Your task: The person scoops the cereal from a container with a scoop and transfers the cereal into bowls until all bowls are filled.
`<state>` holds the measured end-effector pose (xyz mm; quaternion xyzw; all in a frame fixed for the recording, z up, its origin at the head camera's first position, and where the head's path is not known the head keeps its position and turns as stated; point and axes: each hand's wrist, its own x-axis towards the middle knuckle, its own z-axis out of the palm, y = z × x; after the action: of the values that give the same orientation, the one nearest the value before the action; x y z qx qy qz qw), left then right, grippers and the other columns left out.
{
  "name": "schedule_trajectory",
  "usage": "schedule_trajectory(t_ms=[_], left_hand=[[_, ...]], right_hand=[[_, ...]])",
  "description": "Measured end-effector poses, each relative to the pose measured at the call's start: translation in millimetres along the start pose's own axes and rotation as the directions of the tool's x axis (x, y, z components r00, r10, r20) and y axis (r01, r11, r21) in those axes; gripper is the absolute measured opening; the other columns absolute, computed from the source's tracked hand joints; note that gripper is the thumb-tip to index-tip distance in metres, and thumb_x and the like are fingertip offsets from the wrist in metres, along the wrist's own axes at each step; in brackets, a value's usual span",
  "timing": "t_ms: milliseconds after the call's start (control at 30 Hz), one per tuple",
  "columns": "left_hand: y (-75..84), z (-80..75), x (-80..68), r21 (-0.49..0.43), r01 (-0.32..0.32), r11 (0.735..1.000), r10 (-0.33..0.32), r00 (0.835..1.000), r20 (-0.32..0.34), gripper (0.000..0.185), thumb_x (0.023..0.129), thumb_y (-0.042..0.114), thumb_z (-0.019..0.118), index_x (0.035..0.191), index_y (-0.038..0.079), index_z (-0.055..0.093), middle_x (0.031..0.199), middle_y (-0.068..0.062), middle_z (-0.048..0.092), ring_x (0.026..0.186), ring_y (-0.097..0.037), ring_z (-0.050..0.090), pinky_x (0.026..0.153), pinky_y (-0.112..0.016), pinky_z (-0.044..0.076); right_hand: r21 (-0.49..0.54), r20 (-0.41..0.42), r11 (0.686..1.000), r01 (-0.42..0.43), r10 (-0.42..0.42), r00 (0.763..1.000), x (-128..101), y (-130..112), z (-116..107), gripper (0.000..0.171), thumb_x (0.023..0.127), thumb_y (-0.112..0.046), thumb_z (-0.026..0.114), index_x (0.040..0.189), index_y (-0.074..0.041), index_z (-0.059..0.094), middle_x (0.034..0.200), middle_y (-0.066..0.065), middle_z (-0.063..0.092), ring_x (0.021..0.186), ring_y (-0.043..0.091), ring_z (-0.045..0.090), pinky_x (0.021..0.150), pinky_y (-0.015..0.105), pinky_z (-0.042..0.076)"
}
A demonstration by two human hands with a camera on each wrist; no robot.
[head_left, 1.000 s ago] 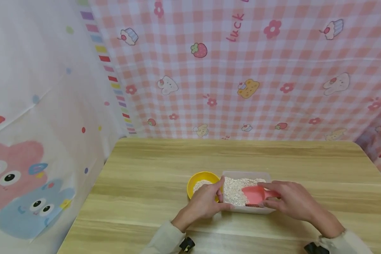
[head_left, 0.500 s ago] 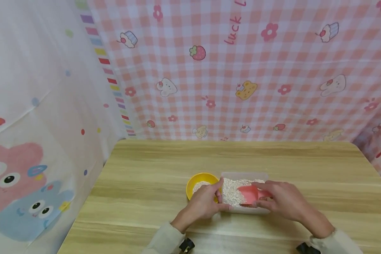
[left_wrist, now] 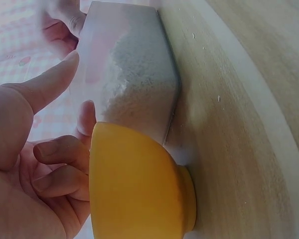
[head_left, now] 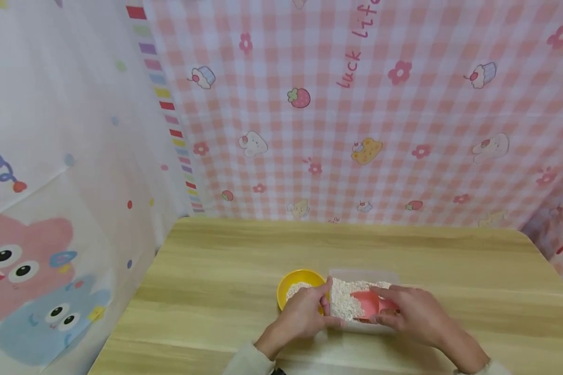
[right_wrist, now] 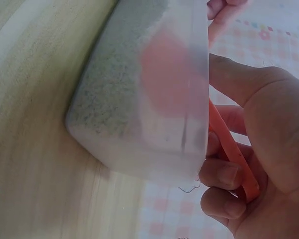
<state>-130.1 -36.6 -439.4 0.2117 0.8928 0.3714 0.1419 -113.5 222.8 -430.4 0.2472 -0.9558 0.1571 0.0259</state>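
My right hand [head_left: 417, 315] grips the handle of a red-pink scoop [head_left: 367, 304], whose blade is pushed into pale flakes like oats [head_left: 343, 301]. The flakes lie in a clear plastic container [head_left: 363, 273]. In the right wrist view, curled fingers wrap the scoop handle [right_wrist: 231, 154], and the blade shows blurred through the container wall. My left hand [head_left: 302, 312] holds the container's left end, thumb at the front wall and index finger at the left rim. Its other fingers curl beside a yellow bowl [left_wrist: 134, 184], which stands against that end and contains some flakes.
The wooden table [head_left: 225, 260] carries the bowl and container side by side. A few loose flakes [left_wrist: 219, 98] lie on it near the container. Behind hangs a pink checked cloth [head_left: 333, 125]; a white printed cloth [head_left: 84, 130] hangs on the left.
My right hand has moved left with the scoop, its blade now further left in the flakes. The left hand stays on the container. The head view has tilted upward.
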Motion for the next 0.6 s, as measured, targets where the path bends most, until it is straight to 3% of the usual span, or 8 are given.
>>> schedule_trajectory(t_ms=[267,600], left_hand=[[-2.7,5.7,-8.8,-0.026,-0.001,1.0,0.001,1.0,-0.005,0.092,0.076,0.033,0.086,0.149,0.002,0.04,0.067,0.015,0.052,0.055,-0.003,0.042,0.059,-0.018,0.038],[-0.4,2.9,-2.0,-0.008,-0.02,1.0,0.02,0.999,-0.037,0.091,0.074,0.033,0.087,0.148,0.001,0.042,0.067,0.017,0.052,0.056,-0.001,0.042,0.062,-0.017,0.039]], right_hand=[[0.07,-0.003,0.998,-0.009,0.009,1.0,-7,-2,12,0.056,0.08,-0.046,0.079,0.123,-0.011,0.07,0.078,-0.015,0.055,0.062,0.0,0.035,0.059,0.022,0.032],[0.001,-0.099,1.0,0.016,-0.016,0.995,-2,0,12,0.053,0.079,-0.046,0.08,0.119,-0.011,0.072,0.093,-0.007,0.071,0.072,-0.001,0.051,0.065,0.03,0.048]])
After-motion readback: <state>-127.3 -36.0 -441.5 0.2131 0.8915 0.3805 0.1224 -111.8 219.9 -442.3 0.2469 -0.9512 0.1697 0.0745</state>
